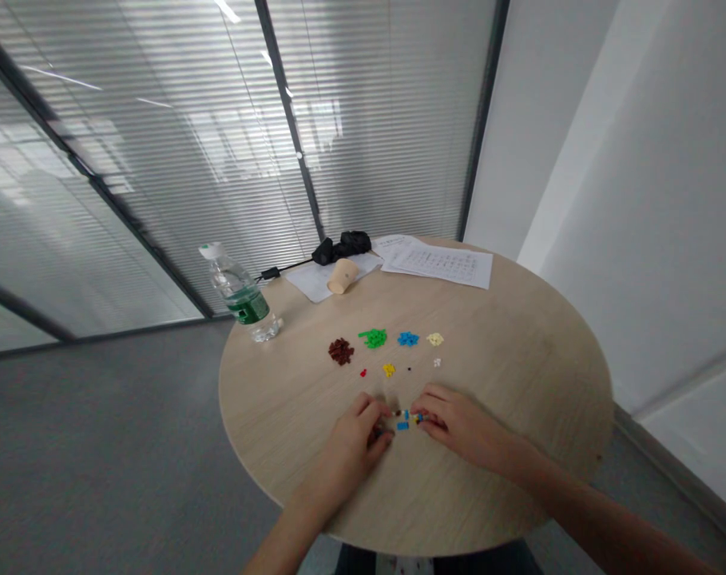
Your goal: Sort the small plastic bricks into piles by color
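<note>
Apparently positioning small blue pieces (402,426) on near part of table (506,335), between left hand (354,438) and right hand (458,422). Holding left fingers (374,408) curled, slightly apart; can't tell whether clamped on anything. Likewise can't tell for right fingers (438,391), right beside pieces. Probably calls next for light, precise pinch, plus steadying opposite.

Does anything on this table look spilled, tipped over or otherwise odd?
One thing: the paper cup lies on its side over a sheet of paper toward the far side of the table. A cup would normally stand upright. No spill shows around it.
</note>
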The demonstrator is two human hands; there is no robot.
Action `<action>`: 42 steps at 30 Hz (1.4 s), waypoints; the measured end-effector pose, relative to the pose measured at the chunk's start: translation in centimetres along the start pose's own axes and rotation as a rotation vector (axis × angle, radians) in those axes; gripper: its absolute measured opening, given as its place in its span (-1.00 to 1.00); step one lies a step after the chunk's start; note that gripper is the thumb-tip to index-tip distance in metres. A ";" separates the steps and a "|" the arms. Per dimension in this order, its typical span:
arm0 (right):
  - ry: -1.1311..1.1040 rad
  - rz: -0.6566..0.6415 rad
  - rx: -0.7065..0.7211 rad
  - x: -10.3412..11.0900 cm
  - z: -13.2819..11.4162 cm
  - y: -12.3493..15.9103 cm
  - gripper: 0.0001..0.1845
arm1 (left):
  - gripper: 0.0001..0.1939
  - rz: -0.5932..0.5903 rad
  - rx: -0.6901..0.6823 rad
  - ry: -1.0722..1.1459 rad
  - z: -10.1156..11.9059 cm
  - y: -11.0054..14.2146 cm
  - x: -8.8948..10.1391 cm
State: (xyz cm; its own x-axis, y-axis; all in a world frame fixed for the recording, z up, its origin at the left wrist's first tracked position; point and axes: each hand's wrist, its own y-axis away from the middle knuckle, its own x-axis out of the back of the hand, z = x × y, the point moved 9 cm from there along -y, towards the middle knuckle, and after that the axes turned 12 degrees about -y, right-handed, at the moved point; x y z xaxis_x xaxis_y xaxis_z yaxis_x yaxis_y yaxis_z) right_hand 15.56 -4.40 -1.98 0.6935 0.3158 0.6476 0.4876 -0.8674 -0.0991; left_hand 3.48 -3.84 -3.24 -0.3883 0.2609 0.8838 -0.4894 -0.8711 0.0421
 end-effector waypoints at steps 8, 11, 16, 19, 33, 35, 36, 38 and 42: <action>0.107 -0.134 -0.016 1.5 -0.1 -3.6 -0.88 | -0.97 -0.094 -0.206 -0.029 1.7 -3.8 3.1; 0.090 -0.294 -0.044 0.8 0.0 -5.2 -0.90 | -0.92 -0.094 -0.212 -0.065 2.0 -6.8 5.2; -0.022 -0.321 0.117 -1.1 -0.7 -6.2 -0.86 | -0.77 0.087 -0.262 0.066 2.0 -9.8 6.6; -0.015 -0.230 0.213 -1.0 -0.8 -5.6 -0.88 | -0.79 0.179 -0.288 0.004 1.3 -9.5 6.0; 0.017 -0.298 0.215 -1.4 -1.3 -4.1 -0.93 | -0.83 0.071 -0.312 -0.388 0.7 -8.8 4.6; 0.017 -0.311 0.229 -1.5 -1.6 -3.9 -0.91 | -0.83 0.076 -0.296 -0.390 0.5 -8.8 4.8; 0.023 -0.317 0.231 -1.6 -1.7 -3.9 -0.90 | -0.83 0.080 -0.292 -0.389 0.4 -8.8 4.9; 0.038 -0.324 0.224 -1.8 -1.6 -3.8 -0.89 | -0.83 0.086 -0.295 -0.381 0.4 -8.8 5.0; 0.035 -0.344 0.226 -2.4 -1.4 -3.7 -0.90 | -0.83 0.082 -0.300 -0.380 0.5 -8.8 5.0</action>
State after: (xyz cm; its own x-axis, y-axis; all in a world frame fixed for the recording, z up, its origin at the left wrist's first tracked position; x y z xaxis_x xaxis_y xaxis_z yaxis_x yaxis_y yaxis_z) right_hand 11.36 -2.51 -2.06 0.4532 0.5562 0.6966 0.7949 -0.6059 -0.0334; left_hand 6.29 4.91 1.05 -0.1497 -0.0222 0.9885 -0.6941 -0.7097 -0.1210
